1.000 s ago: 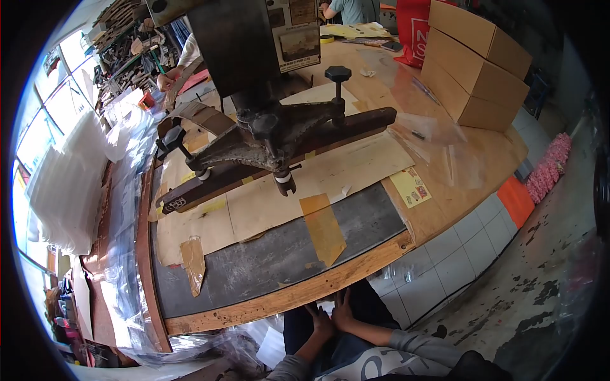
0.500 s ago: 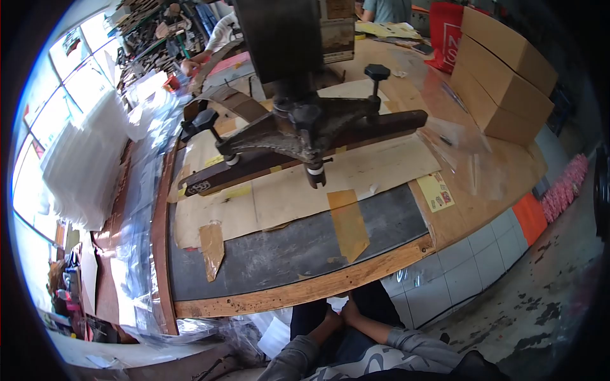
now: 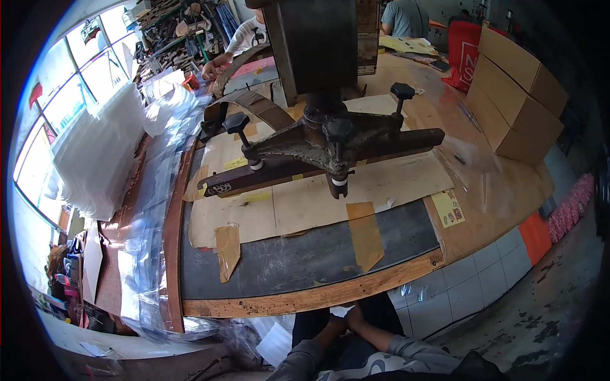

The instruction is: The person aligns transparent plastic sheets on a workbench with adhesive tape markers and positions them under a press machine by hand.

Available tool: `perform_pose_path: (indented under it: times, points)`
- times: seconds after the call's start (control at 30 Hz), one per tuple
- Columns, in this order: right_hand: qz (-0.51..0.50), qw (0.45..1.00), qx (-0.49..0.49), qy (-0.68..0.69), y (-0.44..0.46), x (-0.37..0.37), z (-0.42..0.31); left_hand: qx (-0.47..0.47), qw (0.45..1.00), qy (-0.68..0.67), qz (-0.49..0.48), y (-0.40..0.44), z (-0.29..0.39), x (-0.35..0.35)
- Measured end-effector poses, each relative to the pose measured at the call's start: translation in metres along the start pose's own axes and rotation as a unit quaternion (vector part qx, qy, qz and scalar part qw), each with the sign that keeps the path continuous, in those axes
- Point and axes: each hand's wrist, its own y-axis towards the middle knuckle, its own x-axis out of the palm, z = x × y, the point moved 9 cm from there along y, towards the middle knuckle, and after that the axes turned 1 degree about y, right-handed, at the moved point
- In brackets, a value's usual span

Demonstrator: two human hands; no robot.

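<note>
My left hand (image 3: 334,325) and my right hand (image 3: 357,317) rest close together between my knees, just under the table's front wooden edge (image 3: 305,298). Their fingers are hidden or too dark to make out. Above the table stands a press with a dark metal column (image 3: 321,57) and a three-armed head (image 3: 318,136) with black knobs. Its long dark bar (image 3: 381,149) lies over a cream board (image 3: 286,206). Strips of brown tape (image 3: 365,235) run from that board onto the dark grey plate (image 3: 298,260).
Stacked white foam sheets (image 3: 95,152) and clear plastic film (image 3: 149,235) lie to the left. Cardboard boxes (image 3: 515,101) and a red bag (image 3: 462,54) stand at the right back. One person's arm (image 3: 219,62) reaches in behind the press; another person (image 3: 405,19) sits farther back.
My head view has shifted, so the table and press sit farther right in the picture. My hands stay together below the table edge. The press looks unchanged.
</note>
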Motion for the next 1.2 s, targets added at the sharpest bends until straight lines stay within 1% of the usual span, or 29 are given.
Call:
perform_pose_path:
  times: [0.07, 0.13, 0.17, 0.2, 0.23, 0.3, 0.37, 0.43, 0.47, 0.53, 0.57, 0.6, 0.63, 0.67, 0.73, 0.83, 0.87, 0.93, 1.03, 1.13, 1.2]
  points:
    - [0.025, 0.998, -0.021, -0.055, 0.004, -0.012, 0.013, -0.008, 1.0, -0.025, -0.009, -0.001, -0.003, -0.001]
    - [0.072, 0.983, -0.051, -0.164, 0.011, -0.03, 0.032, -0.015, 0.999, -0.049, -0.017, -0.001, -0.006, -0.003]
    - [0.032, 0.928, -0.077, -0.363, 0.016, -0.028, 0.034, -0.017, 0.998, -0.061, -0.02, -0.002, -0.006, -0.003]
    - [-0.01, 0.832, -0.1, -0.546, 0.019, -0.024, 0.033, -0.02, 0.997, -0.072, -0.024, -0.002, -0.008, -0.003]
    - [-0.05, 0.698, -0.118, -0.704, 0.021, -0.017, 0.04, -0.023, 0.996, -0.083, -0.027, -0.002, -0.009, -0.003]
    - [-0.068, 0.677, -0.047, -0.731, 0.031, -0.022, 0.055, -0.03, 0.993, -0.109, -0.033, -0.004, -0.011, -0.002]
    - [-0.046, 0.658, -0.047, -0.75, 0.036, -0.021, 0.054, -0.033, 0.99, -0.13, -0.031, -0.006, -0.013, -0.005]
    - [0.017, 0.639, -0.119, -0.76, 0.035, -0.013, 0.035, -0.031, 0.989, -0.141, -0.018, -0.007, -0.014, -0.011]
    - [-0.019, 0.638, -0.087, -0.765, 0.036, -0.013, 0.04, -0.027, 0.99, -0.137, -0.005, -0.008, -0.013, -0.015]
    - [-0.089, 0.632, -0.026, -0.769, 0.031, -0.006, 0.028, -0.004, 0.991, -0.127, 0.04, -0.004, -0.011, -0.02]
    - [-0.058, 0.64, -0.094, -0.76, 0.028, 0.003, 0.008, 0.007, 0.991, -0.122, 0.062, -0.002, -0.01, -0.021]
    - [-0.027, 0.644, -0.162, -0.747, 0.024, 0.01, -0.008, 0.025, 0.971, -0.18, 0.159, 0.006, -0.016, -0.03]
    - [0.003, 0.644, -0.228, -0.73, 0.018, 0.014, -0.022, 0.043, 0.937, -0.237, 0.251, 0.019, -0.026, -0.031]
    - [0.018, 0.672, -0.203, -0.712, 0.025, 0.007, -0.021, 0.06, 0.892, -0.292, 0.341, 0.019, -0.033, -0.039]
    - [0.048, 0.726, -0.151, -0.669, 0.036, -0.001, -0.014, 0.048, 0.899, -0.293, 0.322, 0.012, -0.03, -0.045]
    - [0.031, 0.774, -0.041, -0.631, 0.041, -0.011, -0.002, 0.025, 0.906, -0.293, 0.304, -0.003, -0.032, -0.044]
    - [0.033, 0.792, -0.032, -0.609, 0.039, -0.01, -0.002, 0.018, 0.907, -0.293, 0.301, -0.006, -0.031, -0.043]
    - [0.04, 0.824, -0.023, -0.565, 0.046, -0.014, 0.001, 0.009, 0.908, -0.291, 0.302, -0.005, -0.03, -0.049]
    - [0.024, 0.837, -0.109, -0.536, 0.044, -0.003, -0.014, 0.008, 0.905, -0.29, 0.312, -0.003, -0.032, -0.062]
    - [-0.014, 0.839, -0.073, -0.539, 0.046, -0.001, -0.01, 0.019, 0.904, -0.294, 0.311, 0.0, -0.034, -0.058]
    - [-0.008, 0.836, -0.092, -0.54, 0.048, -0.001, -0.009, 0.017, 0.913, -0.286, 0.292, 0.008, -0.037, -0.053]
